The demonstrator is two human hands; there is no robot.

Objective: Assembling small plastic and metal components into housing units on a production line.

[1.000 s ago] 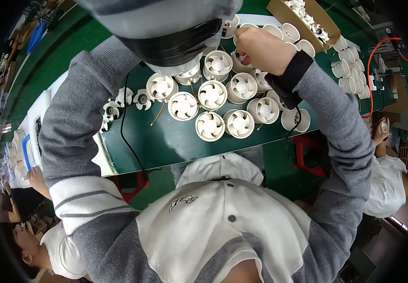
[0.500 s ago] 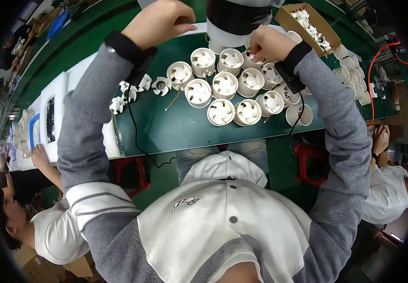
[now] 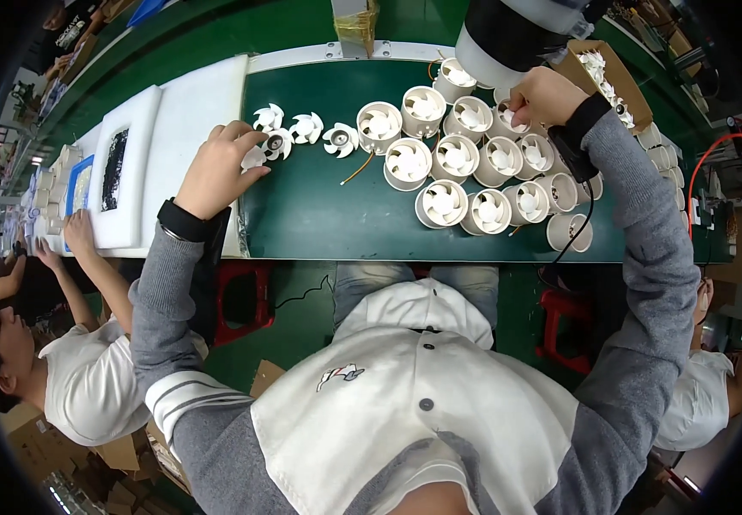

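My left hand (image 3: 223, 167) reaches over the left part of the green table, thumb and fingers apart around a loose white fan impeller (image 3: 253, 160). Several more loose impellers lie beside it, one of them next to an upright fan housing (image 3: 379, 126). My right hand (image 3: 547, 96) is closed, its fingertips pinched at the white impeller (image 3: 506, 115) inside a round cream housing in the back row. Its palm hides part of the neighbouring housings. Several housings with impellers in them stand in rows on the table, and thin orange wires come out of some.
A large black-and-white cylinder (image 3: 517, 43) hangs above the back right. A cardboard box (image 3: 624, 73) holds many white impellers. White foam sheets (image 3: 203, 154) lie on the left, and a red hose (image 3: 718, 137) curves at the right. People in white sit on both sides.
My left hand has come down and left from high in front to the loose impellers. My right hand stays at a housing in the back row. The view has shifted left.
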